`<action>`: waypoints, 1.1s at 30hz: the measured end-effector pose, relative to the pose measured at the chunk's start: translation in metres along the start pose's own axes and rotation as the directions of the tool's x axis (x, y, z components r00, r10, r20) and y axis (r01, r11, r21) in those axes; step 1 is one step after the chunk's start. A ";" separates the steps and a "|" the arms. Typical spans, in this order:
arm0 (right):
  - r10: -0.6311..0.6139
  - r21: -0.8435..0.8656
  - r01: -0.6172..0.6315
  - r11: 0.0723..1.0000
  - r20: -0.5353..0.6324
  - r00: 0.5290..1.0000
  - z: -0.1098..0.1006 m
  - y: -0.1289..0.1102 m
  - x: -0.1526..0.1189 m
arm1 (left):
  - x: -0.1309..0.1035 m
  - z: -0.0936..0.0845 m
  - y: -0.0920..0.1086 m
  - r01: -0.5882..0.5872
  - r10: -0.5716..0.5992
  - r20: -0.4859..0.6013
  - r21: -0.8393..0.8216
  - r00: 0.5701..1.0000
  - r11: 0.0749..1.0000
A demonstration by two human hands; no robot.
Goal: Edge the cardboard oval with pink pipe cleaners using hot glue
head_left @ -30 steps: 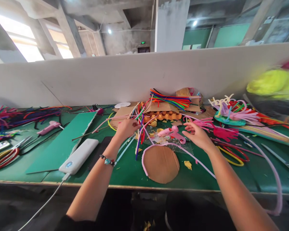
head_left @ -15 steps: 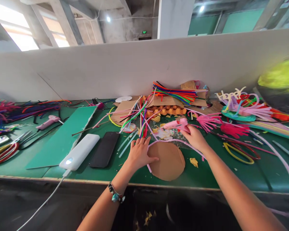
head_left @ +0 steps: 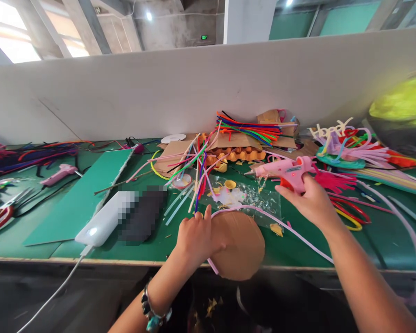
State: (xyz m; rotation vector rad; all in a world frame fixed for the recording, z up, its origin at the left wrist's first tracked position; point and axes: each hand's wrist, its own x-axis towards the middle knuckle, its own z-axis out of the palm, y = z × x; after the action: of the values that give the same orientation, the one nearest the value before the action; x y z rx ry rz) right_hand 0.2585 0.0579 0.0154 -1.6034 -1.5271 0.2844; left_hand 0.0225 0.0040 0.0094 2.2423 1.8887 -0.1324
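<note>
My left hand [head_left: 197, 233] lies on the left edge of a round brown cardboard disc [head_left: 241, 245], fingers pressing it and the pink pipe cleaner [head_left: 263, 213] that curves along the disc's upper edge. That pipe cleaner trails off to the right, under my right forearm. My right hand [head_left: 308, 199] is wrapped round the handle of a pink glue gun [head_left: 289, 172], raised above the table with its nozzle towards the left. Beyond the disc lies a clear plastic sheet [head_left: 263, 196] with scraps and dried glue.
A white power bank [head_left: 100, 222], a pixelated dark object [head_left: 143, 215] and a green board [head_left: 79, 194] lie left. Scissors [head_left: 7, 215] and a second glue gun [head_left: 59, 175] are farther left. Pipe cleaners [head_left: 249, 129] and an orange egg tray [head_left: 235, 153] stand behind.
My right hand has moved right with the glue gun, away from the disc's upper edge. The disc and my left hand appear slightly lower in view.
</note>
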 end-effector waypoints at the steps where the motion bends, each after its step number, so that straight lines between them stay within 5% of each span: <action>1: -0.010 -0.017 0.010 1.000 0.015 1.000 0.002 -0.001 -0.001 | -0.002 0.000 0.000 0.006 -0.006 0.002 0.009 1.000 1.000; 4: -0.003 -0.008 0.003 1.000 0.066 0.998 0.006 -0.002 -0.002 | -0.001 -0.005 -0.007 -0.029 0.029 0.004 -0.001 1.000 1.000; 7: 0.062 0.063 -0.068 0.996 0.091 0.994 0.010 -0.001 -0.002 | 0.016 -0.014 -0.022 -0.219 0.213 -0.122 -0.038 0.969 0.975; 10: 0.103 0.132 -0.113 0.985 0.083 0.991 0.013 0.004 0.000 | 0.051 -0.021 -0.030 -0.543 0.515 -0.225 -0.083 0.827 0.836; 16: 0.092 0.270 -0.110 0.957 0.077 0.993 0.012 0.014 0.002 | 0.116 -0.011 -0.015 -0.739 0.732 -0.101 -0.110 0.674 0.665; 23: 0.107 0.296 -0.130 0.946 0.094 0.990 0.008 0.017 0.005 | 0.130 0.000 -0.013 -0.716 0.712 -0.074 -0.072 0.699 0.695; 29: 0.105 0.293 -0.135 0.946 0.116 0.988 0.008 0.020 0.008 | 0.128 -0.002 -0.011 -0.662 0.647 -0.161 -0.066 0.745 0.746; 33: 0.150 0.280 -0.163 0.946 0.068 0.986 0.007 0.018 0.007 | 0.120 -0.009 0.012 -0.737 0.712 -0.204 -0.085 0.672 0.671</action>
State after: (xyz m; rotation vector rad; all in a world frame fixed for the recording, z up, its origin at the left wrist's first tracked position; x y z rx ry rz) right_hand 0.2678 0.0698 0.0021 -1.4965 -1.3248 0.6059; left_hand 0.0549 0.1201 -0.0047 2.7466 0.8523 0.3214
